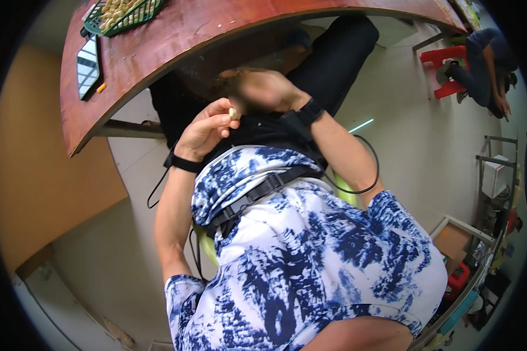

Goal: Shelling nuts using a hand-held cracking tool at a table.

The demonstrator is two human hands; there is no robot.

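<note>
The left hand (208, 126) was pinched, thumb and fingertips clamped on one small pale piece (233, 113), held up in front of the person's middle, off the surface (175, 38) and out past its near edge. Next over, the right hand (269, 90) was raised close beside it over the dark trousers (345, 52), fingers pointing toward the left one. Motion blur there: couldn't tell if it was apart, together or clamped on anything, or if it touched the piece.

On the surface, left to right: phone (88, 65) lying flat near the left edge; short orange stub (101, 88) just beside it, toward the near edge; green basket (130, 24) farther back near the left edge, cut off by the frame, with pale bits (117, 11) piled inside, much like the held piece.

Step in hand, as judged: handling a single piece between the two hands, left steadying, right probably doing the working. Next move seemed to call for a firm left pinch and a small, careful right-hand motion at the fingertips, without dropping the piece.
</note>
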